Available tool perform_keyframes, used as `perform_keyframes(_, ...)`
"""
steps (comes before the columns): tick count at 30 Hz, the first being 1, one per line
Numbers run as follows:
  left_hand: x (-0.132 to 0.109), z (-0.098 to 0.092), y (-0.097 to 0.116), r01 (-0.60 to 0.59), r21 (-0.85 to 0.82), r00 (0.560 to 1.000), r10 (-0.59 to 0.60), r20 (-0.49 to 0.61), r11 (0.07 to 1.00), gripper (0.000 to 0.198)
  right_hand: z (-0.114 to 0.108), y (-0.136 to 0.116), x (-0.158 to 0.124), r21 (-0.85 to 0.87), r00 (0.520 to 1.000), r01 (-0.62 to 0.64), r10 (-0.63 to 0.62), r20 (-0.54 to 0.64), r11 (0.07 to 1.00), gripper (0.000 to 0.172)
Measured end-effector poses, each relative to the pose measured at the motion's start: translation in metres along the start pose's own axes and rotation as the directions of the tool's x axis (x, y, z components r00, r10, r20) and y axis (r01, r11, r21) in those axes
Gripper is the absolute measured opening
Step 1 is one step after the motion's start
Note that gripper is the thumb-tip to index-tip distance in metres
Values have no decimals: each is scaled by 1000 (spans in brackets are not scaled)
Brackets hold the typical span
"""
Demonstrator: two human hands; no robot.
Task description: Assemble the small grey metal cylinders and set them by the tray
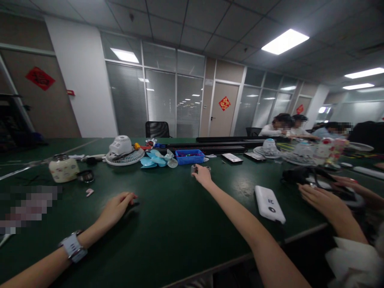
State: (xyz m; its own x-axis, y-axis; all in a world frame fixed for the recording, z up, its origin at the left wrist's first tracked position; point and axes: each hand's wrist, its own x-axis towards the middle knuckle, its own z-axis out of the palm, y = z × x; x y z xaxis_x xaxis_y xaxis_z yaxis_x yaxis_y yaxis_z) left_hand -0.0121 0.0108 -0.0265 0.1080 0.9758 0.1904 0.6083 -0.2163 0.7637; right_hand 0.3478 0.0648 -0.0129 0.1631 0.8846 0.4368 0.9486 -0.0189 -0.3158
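My right hand (202, 175) reaches across the green table, its fingers closed on a small grey object (193, 171) whose kind I cannot make out. Just beyond it is a blue basket (189, 159) with small parts inside. Left of the basket lie light-blue fan blades (153, 159). A white fan body (120, 146) sits on its round grille (124, 157). My left hand (115, 207), with a watch on the wrist, rests low over the table. Its fingers are loosely bent, with nothing visible in them.
Left are a patterned jar (63, 169), a dark cup-like lid (86, 176) and a small pink piece (89, 193). A white power bank (269, 203) lies right, near a co-worker's hands (325, 200) on a black headset (318, 178). Two phone-like devices (232, 158) lie farther back.
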Motion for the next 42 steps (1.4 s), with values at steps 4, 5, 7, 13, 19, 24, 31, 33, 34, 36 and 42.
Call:
perform_keyframes(4, -3, 1, 6, 11, -7, 1000, -11, 0, 1000, 54, -13, 21, -14, -4, 983, 116, -116, -140, 993, 51)
perform_keyframes(5, -3, 1, 7, 12, -11, 1000, -12, -5, 1000, 54, -16, 31, -18, 10, 974, 118, -114, -195, 993, 49)
perform_keyframes(7, -2, 2, 7, 1, -11, 1000, -1, -14, 1000, 54, -20, 51, -22, 51, 958, 38, -22, -288, 998, 52)
perform_keyframes(13, 1, 3, 0, -18, -21, 1000, 18, 22, 1000, 57, -7, 84, -5, 250, 973, -222, 232, -9, 943, 55)
perform_keyframes(19, -5, 3, 8, -67, -79, 993, 74, 92, 995, 56, -4, 50, -28, 359, 967, -256, 243, 84, 897, 29)
perform_keyframes(24, -16, 18, 28, -194, -51, 977, 198, 77, 980, 55, -8, -40, -84, 555, 969, 95, -204, 138, 826, 27)
perform_keyframes(31, -14, 42, 45, -371, -66, 929, 371, -11, 926, 45, -10, -109, -113, 455, 895, 335, -429, 119, 825, 32)
perform_keyframes(33, -9, 39, 48, -371, -74, 928, 372, -1, 926, 45, -8, -108, -112, 396, 904, 352, -418, 93, 848, 38)
perform_keyframes(34, -7, 37, 51, -371, -76, 927, 374, 17, 925, 47, -7, -107, -111, 377, 903, 366, -423, 77, 851, 40)
perform_keyframes(36, -2, 31, 59, -385, -90, 916, 392, 85, 919, 52, -5, -105, -111, 347, 895, 400, -443, 52, 848, 43)
perform_keyframes(42, 0, 18, 83, -455, -73, 872, 461, 165, 887, 46, -9, -105, -112, 320, 868, 449, -492, 63, 834, 48)
